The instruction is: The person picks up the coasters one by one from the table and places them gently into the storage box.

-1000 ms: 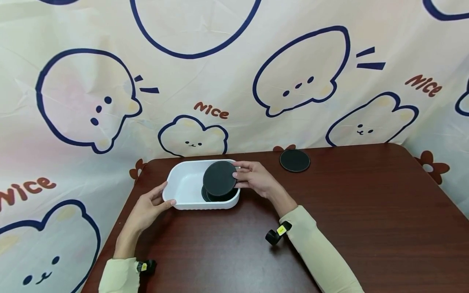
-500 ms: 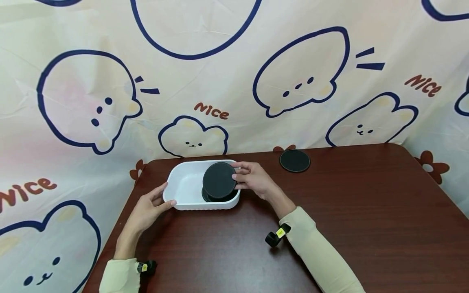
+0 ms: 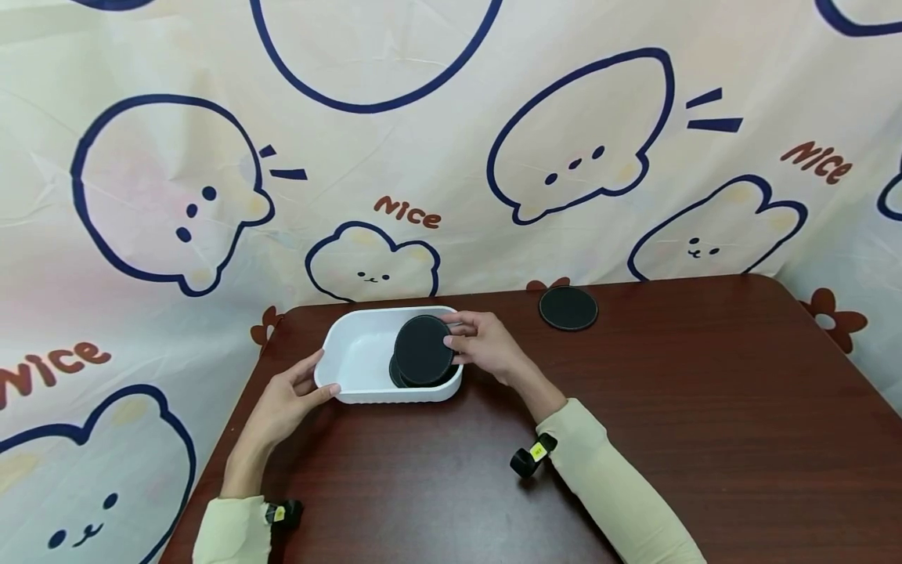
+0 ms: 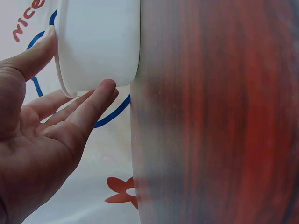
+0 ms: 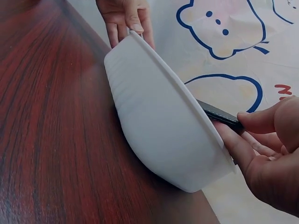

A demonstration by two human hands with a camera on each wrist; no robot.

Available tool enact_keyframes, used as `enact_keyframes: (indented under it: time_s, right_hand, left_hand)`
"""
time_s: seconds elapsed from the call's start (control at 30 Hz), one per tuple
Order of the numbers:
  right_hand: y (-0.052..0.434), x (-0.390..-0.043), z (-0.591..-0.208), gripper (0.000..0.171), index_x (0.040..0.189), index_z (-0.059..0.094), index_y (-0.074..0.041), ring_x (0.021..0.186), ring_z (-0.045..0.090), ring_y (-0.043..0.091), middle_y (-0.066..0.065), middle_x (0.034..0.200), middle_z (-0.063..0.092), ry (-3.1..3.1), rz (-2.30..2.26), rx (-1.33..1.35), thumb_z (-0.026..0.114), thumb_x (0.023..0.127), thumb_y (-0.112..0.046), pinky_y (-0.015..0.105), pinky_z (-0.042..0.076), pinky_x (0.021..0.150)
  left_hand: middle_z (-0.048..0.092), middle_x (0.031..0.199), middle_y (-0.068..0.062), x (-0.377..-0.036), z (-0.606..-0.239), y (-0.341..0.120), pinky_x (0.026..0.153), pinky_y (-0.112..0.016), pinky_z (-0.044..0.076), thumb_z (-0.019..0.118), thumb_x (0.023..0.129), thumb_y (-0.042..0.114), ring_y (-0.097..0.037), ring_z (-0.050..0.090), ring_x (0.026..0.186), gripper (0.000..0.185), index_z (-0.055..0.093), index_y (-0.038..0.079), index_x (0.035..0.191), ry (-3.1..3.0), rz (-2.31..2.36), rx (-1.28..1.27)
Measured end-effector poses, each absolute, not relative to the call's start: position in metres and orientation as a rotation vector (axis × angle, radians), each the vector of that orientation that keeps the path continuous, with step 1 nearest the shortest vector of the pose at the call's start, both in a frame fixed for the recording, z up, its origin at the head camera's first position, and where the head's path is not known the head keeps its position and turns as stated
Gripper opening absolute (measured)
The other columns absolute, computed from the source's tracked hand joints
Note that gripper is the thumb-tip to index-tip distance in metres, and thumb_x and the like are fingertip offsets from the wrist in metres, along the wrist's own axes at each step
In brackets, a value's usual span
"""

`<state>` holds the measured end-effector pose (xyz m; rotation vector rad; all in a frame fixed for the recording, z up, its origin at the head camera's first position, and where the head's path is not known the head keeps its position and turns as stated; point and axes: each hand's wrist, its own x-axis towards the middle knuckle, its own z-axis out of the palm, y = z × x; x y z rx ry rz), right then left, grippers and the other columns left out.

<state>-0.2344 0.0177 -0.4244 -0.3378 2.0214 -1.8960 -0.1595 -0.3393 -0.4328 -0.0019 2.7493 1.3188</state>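
A white plastic tub with rounded corners stands at the back left of the table. My left hand holds its left end, thumb at the rim and fingers against the outer wall, as the left wrist view also shows. My right hand pinches a round black coaster by its right edge, thumb on top and fingers beneath. That coaster is tilted over the right half of the tub. Below it, another black disc partly shows inside the tub; how many lie there cannot be told.
One more round black coaster lies flat near the table's back edge, right of the tub. A printed cloth with cartoon outlines hangs behind the brown table. Small black cameras are strapped at both wrists.
The coaster in my right hand has sunk slightly toward the tub and its tilt has shifted. My left hand keeps its hold on the tub.
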Motion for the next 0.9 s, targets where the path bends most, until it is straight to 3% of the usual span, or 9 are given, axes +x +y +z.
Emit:
enact_keyframes:
  time_s: [0.13, 0.37, 0.7, 0.9]
  right_hand:
    - [0.015, -0.233, -0.423, 0.041, 0.144, 0.067, -0.006, 0.106, 0.078, 0.023, 0.020, 0.134, 0.072, 2.181, -1.829, -0.411, 0.071, 0.103, -0.008, 0.036, 0.068, 0.085]
    - [0.023, -0.230, -0.417, 0.030, 0.128, 0.079, -0.013, 0.126, 0.070, 0.027, 0.008, 0.135, 0.074, 2.688, -1.557, -0.563, 0.076, 0.102, -0.025, 0.049, 0.059, 0.107]
    - [0.043, -0.237, -0.413, 0.030, 0.130, 0.078, -0.010, 0.125, 0.071, 0.026, 0.007, 0.131, 0.077, 2.673, -1.542, -0.499, 0.075, 0.102, -0.023, 0.051, 0.058, 0.108]
    - [0.053, -0.239, -0.411, 0.036, 0.135, 0.074, -0.010, 0.129, 0.068, 0.030, 0.009, 0.135, 0.075, 2.611, -1.526, -0.446, 0.075, 0.102, -0.025, 0.051, 0.058, 0.109]
  left_hand:
    - [0.043, 0.166, -0.029, -0.159, -0.432, -0.339, 0.104, -0.038, 0.059, 0.079, 0.100, 0.032, -0.043, 0.059, 0.143, 0.088, 0.031, 0.009, 0.170, 2.748, 1.316, -0.010]
    - [0.043, 0.166, -0.028, -0.161, -0.431, -0.337, 0.103, -0.033, 0.060, 0.080, 0.100, 0.030, -0.043, 0.059, 0.142, 0.087, 0.032, 0.007, 0.169, 2.753, 1.317, -0.004]
    - [0.043, 0.167, -0.028, -0.159, -0.430, -0.337, 0.102, -0.029, 0.059, 0.079, 0.100, 0.030, -0.042, 0.059, 0.143, 0.087, 0.032, 0.008, 0.169, 2.747, 1.316, -0.020]
    - [0.043, 0.166, -0.028, -0.158, -0.431, -0.338, 0.106, -0.040, 0.058, 0.079, 0.100, 0.032, -0.043, 0.059, 0.143, 0.087, 0.031, 0.009, 0.170, 2.758, 1.300, -0.020]
